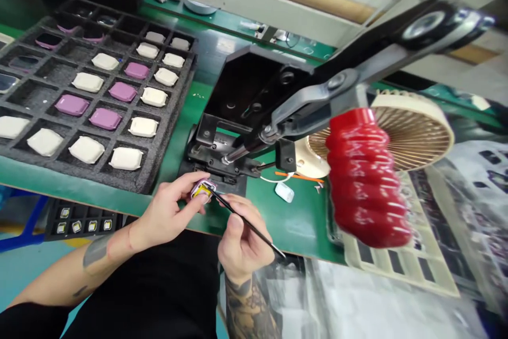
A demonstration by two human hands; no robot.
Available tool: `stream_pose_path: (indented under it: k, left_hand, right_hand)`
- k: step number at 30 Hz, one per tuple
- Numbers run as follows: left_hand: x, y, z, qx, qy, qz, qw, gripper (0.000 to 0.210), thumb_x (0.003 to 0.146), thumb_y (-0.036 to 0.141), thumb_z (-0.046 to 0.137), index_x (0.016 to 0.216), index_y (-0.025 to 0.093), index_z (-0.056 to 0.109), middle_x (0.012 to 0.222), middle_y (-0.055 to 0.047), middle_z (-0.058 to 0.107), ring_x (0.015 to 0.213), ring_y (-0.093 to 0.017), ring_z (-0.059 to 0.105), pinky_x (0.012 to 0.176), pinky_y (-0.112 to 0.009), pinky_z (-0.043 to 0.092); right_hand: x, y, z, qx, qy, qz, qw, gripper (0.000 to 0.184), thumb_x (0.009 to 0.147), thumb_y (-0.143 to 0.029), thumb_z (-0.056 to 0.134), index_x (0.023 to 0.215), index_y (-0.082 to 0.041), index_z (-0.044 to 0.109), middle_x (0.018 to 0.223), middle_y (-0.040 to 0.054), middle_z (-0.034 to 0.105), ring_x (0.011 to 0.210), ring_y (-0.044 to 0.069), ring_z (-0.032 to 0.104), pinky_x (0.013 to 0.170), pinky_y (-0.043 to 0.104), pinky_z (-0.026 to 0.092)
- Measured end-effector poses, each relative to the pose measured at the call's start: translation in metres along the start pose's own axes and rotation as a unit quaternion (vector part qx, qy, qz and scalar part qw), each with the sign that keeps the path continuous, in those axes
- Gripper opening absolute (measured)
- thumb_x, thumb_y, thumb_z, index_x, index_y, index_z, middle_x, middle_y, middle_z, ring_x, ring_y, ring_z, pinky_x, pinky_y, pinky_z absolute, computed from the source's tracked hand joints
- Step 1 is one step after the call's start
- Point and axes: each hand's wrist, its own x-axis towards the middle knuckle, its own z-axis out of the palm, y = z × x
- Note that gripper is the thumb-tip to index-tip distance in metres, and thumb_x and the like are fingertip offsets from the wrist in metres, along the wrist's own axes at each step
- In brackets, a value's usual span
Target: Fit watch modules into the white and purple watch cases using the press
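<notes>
My left hand (170, 209) pinches a small purple-edged watch case (203, 189) between thumb and fingers, with yellow and white parts showing inside. My right hand (244, 238) grips a thin black stick-like tool (252, 227) like a pen. The tool's tip reaches to the right side of the case; whether it touches the inside I cannot make out. Both hands are in front of a black press fixture (222, 156), near the green table's front edge. The press's red ribbed handle (367, 180) hangs to the right of my hands.
A black foam tray (159, 154) with white and purple cases lies at left. Below it, a smaller dark tray (84, 217) holds several little parts. A beige fan (413, 127) stands behind the red handle. A small clear-white piece (284, 192) lies on the green table (309, 228).
</notes>
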Motion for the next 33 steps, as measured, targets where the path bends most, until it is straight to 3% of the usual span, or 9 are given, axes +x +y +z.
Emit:
stream_pose_path:
  k: [14, 17, 20, 23, 26, 29, 33]
  left_hand:
    - [-0.001, 0.001, -0.001, 0.036, 0.007, 0.017, 0.999, 0.041, 0.112, 0.029, 0.075, 0.151, 0.018, 0.069, 0.103, -0.004, 0.087, 0.082, -0.014, 0.083, 0.083, -0.023, 0.066]
    - [-0.001, 0.001, -0.002, 0.029, -0.002, 0.022, 0.999, 0.039, 0.112, 0.027, 0.075, 0.150, 0.019, 0.070, 0.104, -0.004, 0.087, 0.082, -0.014, 0.084, 0.081, -0.022, 0.066]
    - [0.000, 0.001, -0.003, 0.010, -0.023, 0.032, 0.999, 0.038, 0.112, 0.025, 0.073, 0.150, 0.020, 0.069, 0.106, -0.003, 0.087, 0.083, -0.013, 0.084, 0.078, -0.020, 0.065]
    - [0.000, 0.002, -0.001, -0.017, -0.004, 0.027, 0.999, 0.038, 0.112, 0.025, 0.074, 0.150, 0.021, 0.069, 0.106, -0.003, 0.087, 0.085, -0.013, 0.085, 0.081, -0.020, 0.067]
    - [0.001, 0.002, 0.003, -0.056, 0.026, 0.011, 0.998, 0.038, 0.112, 0.027, 0.075, 0.148, 0.020, 0.069, 0.104, -0.004, 0.087, 0.084, -0.014, 0.085, 0.080, -0.021, 0.068]
    - [0.002, 0.001, 0.005, -0.092, 0.043, 0.007, 0.995, 0.038, 0.112, 0.028, 0.075, 0.148, 0.020, 0.068, 0.104, -0.005, 0.087, 0.084, -0.016, 0.085, 0.078, -0.022, 0.069]
    - [0.002, 0.001, 0.002, -0.111, 0.049, 0.001, 0.993, 0.040, 0.109, 0.028, 0.079, 0.148, 0.018, 0.070, 0.103, -0.007, 0.087, 0.085, -0.018, 0.086, 0.079, -0.026, 0.070]
  right_hand:
    - [-0.007, 0.008, -0.005, -0.004, 0.015, 0.028, 0.999, 0.013, 0.106, -0.020, 0.073, 0.115, -0.024, 0.082, 0.108, 0.0100, 0.083, 0.100, 0.031, 0.084, 0.093, 0.053, 0.071]
    - [0.000, 0.008, -0.007, 0.042, 0.016, 0.092, 0.995, 0.010, 0.108, -0.026, 0.074, 0.114, -0.024, 0.082, 0.106, 0.0095, 0.083, 0.097, 0.029, 0.083, 0.090, 0.049, 0.071]
    - [0.011, 0.004, -0.009, 0.139, -0.029, 0.168, 0.976, 0.014, 0.111, -0.035, 0.073, 0.115, -0.025, 0.082, 0.100, 0.0076, 0.082, 0.091, 0.027, 0.082, 0.080, 0.043, 0.070]
    - [0.014, -0.002, -0.008, 0.198, -0.074, 0.150, 0.966, 0.015, 0.111, -0.038, 0.072, 0.111, -0.026, 0.082, 0.092, 0.0053, 0.079, 0.084, 0.026, 0.081, 0.076, 0.043, 0.069]
    - [0.009, -0.005, -0.003, 0.167, 0.021, 0.083, 0.982, 0.014, 0.110, -0.036, 0.073, 0.109, -0.025, 0.082, 0.089, 0.0046, 0.077, 0.080, 0.024, 0.078, 0.072, 0.042, 0.068]
    - [0.003, 0.000, 0.000, 0.115, 0.127, 0.056, 0.984, 0.014, 0.108, -0.033, 0.075, 0.114, -0.023, 0.082, 0.097, 0.0067, 0.077, 0.091, 0.026, 0.079, 0.072, 0.040, 0.068]
    - [0.000, 0.009, -0.002, 0.092, 0.077, 0.088, 0.989, 0.013, 0.109, -0.031, 0.074, 0.116, -0.023, 0.081, 0.104, 0.0088, 0.078, 0.097, 0.028, 0.080, 0.078, 0.044, 0.069]
